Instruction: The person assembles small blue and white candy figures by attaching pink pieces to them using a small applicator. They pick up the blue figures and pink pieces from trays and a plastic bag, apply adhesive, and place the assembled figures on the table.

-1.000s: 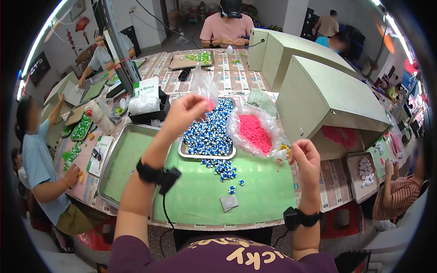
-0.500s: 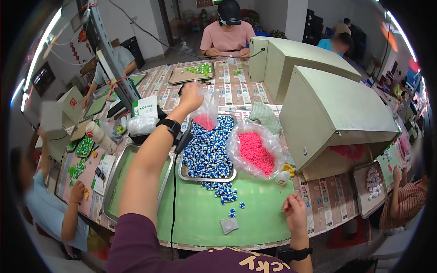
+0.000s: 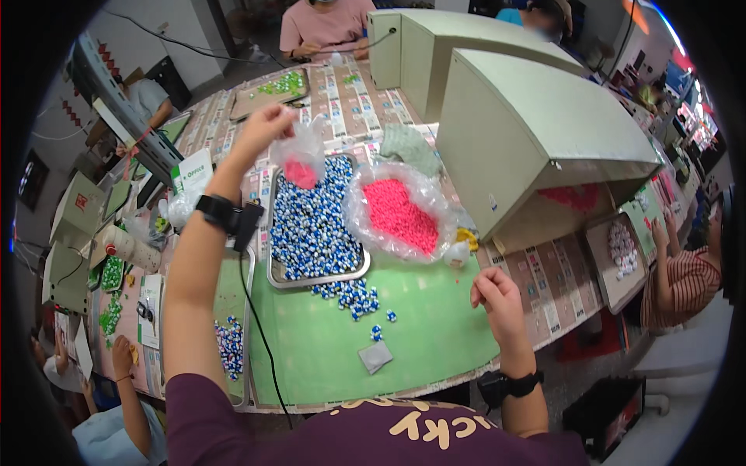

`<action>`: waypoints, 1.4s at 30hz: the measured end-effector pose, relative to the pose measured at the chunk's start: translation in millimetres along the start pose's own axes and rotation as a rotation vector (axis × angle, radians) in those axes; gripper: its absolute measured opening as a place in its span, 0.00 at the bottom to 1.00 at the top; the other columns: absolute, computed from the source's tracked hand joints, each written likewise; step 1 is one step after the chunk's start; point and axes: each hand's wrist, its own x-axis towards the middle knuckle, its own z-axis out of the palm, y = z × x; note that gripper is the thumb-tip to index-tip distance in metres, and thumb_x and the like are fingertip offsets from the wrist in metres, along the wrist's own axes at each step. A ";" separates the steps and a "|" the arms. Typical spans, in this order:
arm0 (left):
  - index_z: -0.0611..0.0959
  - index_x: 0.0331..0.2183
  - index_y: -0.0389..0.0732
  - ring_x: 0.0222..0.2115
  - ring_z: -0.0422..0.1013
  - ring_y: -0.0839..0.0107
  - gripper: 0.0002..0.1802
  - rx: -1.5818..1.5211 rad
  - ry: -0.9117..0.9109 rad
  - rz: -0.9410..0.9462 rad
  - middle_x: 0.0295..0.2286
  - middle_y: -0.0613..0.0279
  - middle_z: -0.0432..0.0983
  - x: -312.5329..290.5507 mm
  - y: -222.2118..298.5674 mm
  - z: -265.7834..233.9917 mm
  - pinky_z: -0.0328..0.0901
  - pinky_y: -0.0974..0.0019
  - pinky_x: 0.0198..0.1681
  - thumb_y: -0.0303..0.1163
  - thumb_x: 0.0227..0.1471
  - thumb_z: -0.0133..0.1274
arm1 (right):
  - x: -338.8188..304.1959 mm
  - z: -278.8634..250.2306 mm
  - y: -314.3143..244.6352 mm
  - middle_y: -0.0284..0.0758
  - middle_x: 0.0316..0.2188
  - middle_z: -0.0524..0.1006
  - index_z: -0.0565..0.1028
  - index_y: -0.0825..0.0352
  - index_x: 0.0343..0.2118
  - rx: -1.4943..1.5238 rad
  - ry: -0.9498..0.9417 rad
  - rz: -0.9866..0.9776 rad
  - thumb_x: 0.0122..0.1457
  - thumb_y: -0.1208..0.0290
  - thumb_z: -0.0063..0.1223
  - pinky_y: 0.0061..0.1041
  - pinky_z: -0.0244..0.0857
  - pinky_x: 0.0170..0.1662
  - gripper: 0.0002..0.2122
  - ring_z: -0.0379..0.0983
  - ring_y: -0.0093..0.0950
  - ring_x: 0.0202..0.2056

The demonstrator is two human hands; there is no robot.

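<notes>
My left hand (image 3: pixel 270 128) is closed on the top of a clear plastic bag (image 3: pixel 301 141), with a clump of pink pieces (image 3: pixel 300 174) in its bottom. The bag hangs over the far left part of a metal tray (image 3: pixel 309 277) heaped with small blue-and-white pieces (image 3: pixel 318 225). Beside that tray, a larger clear bag (image 3: pixel 359 225) lies spread around a mound of pink pieces (image 3: pixel 400 217). At the right of the green mat (image 3: pixel 435 326), my right hand (image 3: pixel 497 301) hovers with fingers loosely curled and nothing visible in them.
Loose blue-and-white pieces (image 3: pixel 350 297) and a small grey packet (image 3: pixel 376 356) lie on the mat. Beige cabinets (image 3: pixel 536 116) stand at the right. A grey cloth (image 3: pixel 409 149) lies behind the pink mound. A black cable (image 3: pixel 260 334) runs from my left wrist. Other people sit around the table.
The whole view has shifted, so the table sits farther up and left. My left hand still holds the bag over the tray. Blue-and-white pieces now show in the left tray, beside my forearm.
</notes>
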 end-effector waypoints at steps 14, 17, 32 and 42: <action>0.80 0.40 0.42 0.33 0.73 0.81 0.13 -0.287 -0.258 0.277 0.38 0.61 0.80 -94.1 175.1 -23.4 0.67 0.72 0.43 0.40 0.61 0.50 | 24.5 -10.1 33.6 0.36 0.31 0.74 0.72 0.69 0.34 -0.896 -0.057 -0.259 0.53 0.80 0.54 0.26 0.68 0.35 0.06 0.73 0.29 0.31; 0.79 0.41 0.40 0.35 0.74 0.79 0.13 -0.320 -0.305 0.300 0.38 0.62 0.79 -117.2 188.9 6.5 0.67 0.70 0.45 0.39 0.62 0.50 | 34.9 -11.3 51.2 0.37 0.31 0.74 0.72 0.69 0.32 -0.978 -0.044 -0.309 0.52 0.80 0.55 0.28 0.67 0.34 0.05 0.73 0.31 0.30; 0.74 0.42 0.38 0.44 0.73 0.75 0.09 -0.706 -0.725 -0.048 0.39 0.63 0.76 -182.0 167.5 150.6 0.67 0.70 0.48 0.27 0.59 0.53 | 56.7 -40.4 69.2 0.41 0.34 0.76 0.73 0.66 0.36 -1.063 -0.035 -0.248 0.55 0.75 0.51 0.35 0.67 0.40 0.06 0.74 0.40 0.36; 0.72 0.37 0.38 0.37 0.72 0.78 0.08 -0.267 -0.629 -0.147 0.41 0.59 0.76 -206.4 125.9 140.0 0.69 0.72 0.39 0.28 0.58 0.54 | 75.2 -51.7 41.3 0.33 0.29 0.75 0.74 0.69 0.31 -0.765 0.139 -0.291 0.51 0.82 0.54 0.22 0.68 0.34 0.05 0.73 0.24 0.29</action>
